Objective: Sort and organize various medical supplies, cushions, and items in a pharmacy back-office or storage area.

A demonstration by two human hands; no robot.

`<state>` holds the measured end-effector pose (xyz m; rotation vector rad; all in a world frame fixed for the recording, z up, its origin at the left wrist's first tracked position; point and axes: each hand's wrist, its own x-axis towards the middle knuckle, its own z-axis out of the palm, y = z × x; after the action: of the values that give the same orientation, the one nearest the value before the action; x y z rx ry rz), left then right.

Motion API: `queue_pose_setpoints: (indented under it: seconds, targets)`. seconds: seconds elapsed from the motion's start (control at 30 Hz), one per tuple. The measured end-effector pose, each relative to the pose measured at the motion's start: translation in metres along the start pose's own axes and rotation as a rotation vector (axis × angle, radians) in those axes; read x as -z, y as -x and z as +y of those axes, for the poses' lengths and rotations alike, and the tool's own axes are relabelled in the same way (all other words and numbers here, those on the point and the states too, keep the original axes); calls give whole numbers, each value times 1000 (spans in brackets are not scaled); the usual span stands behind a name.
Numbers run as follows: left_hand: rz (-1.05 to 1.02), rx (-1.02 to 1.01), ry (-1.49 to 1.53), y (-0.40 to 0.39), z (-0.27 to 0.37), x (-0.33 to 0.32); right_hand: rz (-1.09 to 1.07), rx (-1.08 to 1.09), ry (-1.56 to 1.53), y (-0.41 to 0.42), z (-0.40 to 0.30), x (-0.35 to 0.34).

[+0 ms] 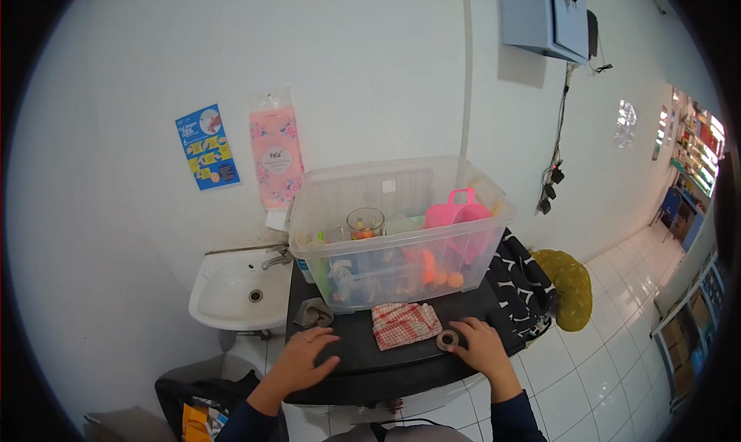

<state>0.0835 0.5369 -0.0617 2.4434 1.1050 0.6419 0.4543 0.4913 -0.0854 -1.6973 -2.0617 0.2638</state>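
Note:
My right hand (pixel 478 345) is at the right part of the black tabletop (pixel 359 361), its thumb and fingers around the edge of a roll of tape (pixel 447 341); whether it grips the roll I cannot tell. Left of the roll lies a folded red-and-white checked cloth (pixel 405 325). My left hand (pixel 304 358) hovers over the table's left edge, fingers apart and empty, just below a crumpled grey cloth (pixel 314 313). Behind the cloths stands a large clear plastic bin (pixel 399 245) holding a pink plastic jug (pixel 457 213), a glass (pixel 366 222) and orange balls (pixel 455 280).
A white washbasin (pixel 223 297) with a tap (pixel 278 260) adjoins the table's left side. Black-and-white patterned fabric (pixel 521 286) and a mustard-coloured cushion (pixel 570 291) are at the right. A black bag (pixel 173 390) stands at the lower left. A pink tissue pack (pixel 277 153) hangs on the wall.

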Motion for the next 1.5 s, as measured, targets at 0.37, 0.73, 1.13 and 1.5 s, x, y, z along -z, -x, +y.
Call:
queue_pose_setpoints:
  seconds: [0.37,0.73,1.13,1.5]
  targets:
    - [244,301,-196,-51,-107,-41,28,-113,121,4,1,-37]
    - [765,432,216,66,-95,3,224,85,64,-69,-54,-55]
    - [1400,637,1713,283,-149,2,321,138,-175,-75,-229,-82]
    - [1526,479,2212,373,-211,21,-643,316,-1411,-89,-478,-369]
